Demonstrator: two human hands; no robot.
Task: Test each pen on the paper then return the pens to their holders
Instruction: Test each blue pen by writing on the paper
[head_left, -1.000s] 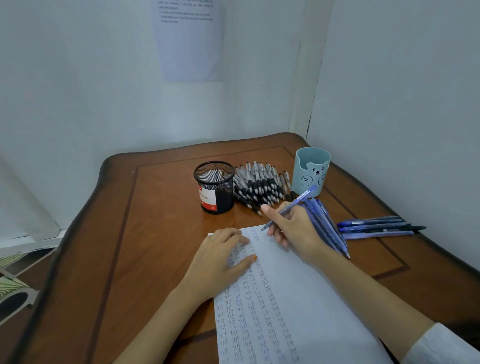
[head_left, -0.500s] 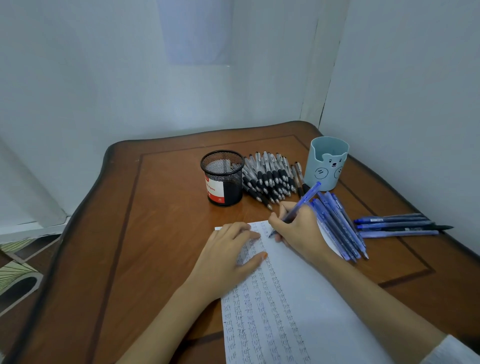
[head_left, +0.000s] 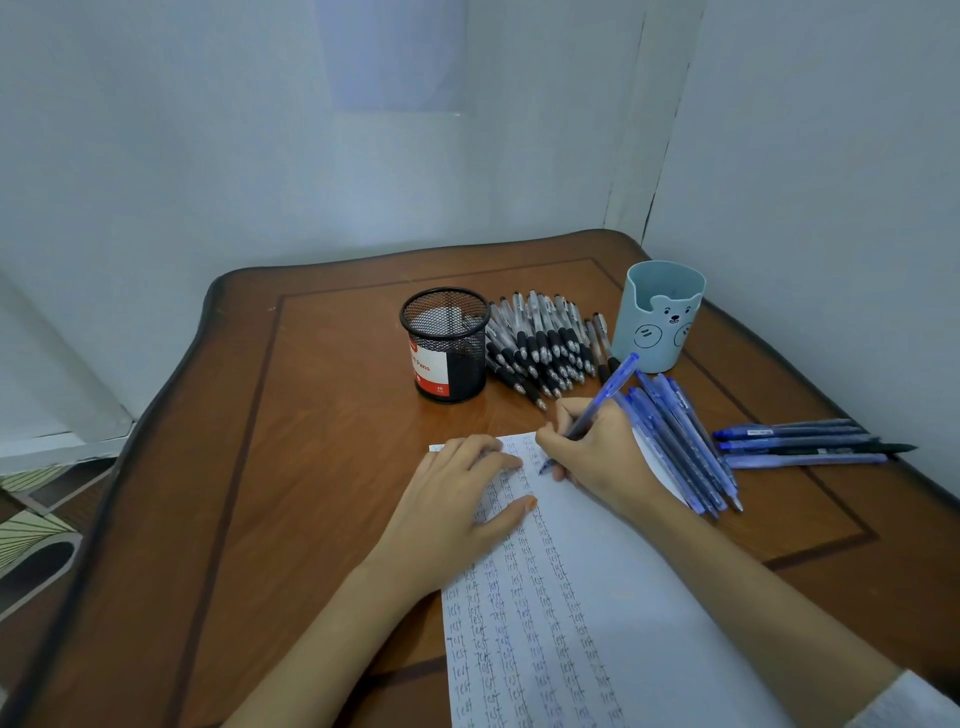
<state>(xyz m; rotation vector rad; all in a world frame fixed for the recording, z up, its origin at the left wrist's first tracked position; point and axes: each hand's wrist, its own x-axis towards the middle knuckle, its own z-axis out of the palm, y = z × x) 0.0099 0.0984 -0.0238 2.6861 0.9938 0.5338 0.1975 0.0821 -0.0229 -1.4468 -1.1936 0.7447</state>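
**A:** What has the right hand got?

**B:** A translucent blue plastic pen, pinched between curled fingers and thumb. Its tip is down on the white sheet of paper near the top edge, and the barrel tilts up toward one o'clock.

**A:** And the left hand?

**B:** It lies flat on the paper's upper left corner with the fingers straight and spread, holding nothing. The sheet carries columns of the handwritten word "test".

**A:** Where is the sheet on the brown wooden table?

**B:** Taking the table's middle as the dial, at about five o'clock, running off the near edge.

**A:** The holders?

**B:** The black wire-mesh cup with a red-and-white label stands upright at twelve. The pale blue cup with a bear face stands at one to two o'clock. A heap of black-and-white pens lies between them, touching the mesh cup.

**A:** Other blue pens?

**B:** A slanted row of blue pens lies just beside the right wrist at three o'clock. A second bunch of blue pens lies flat farther out, near the table's right edge.
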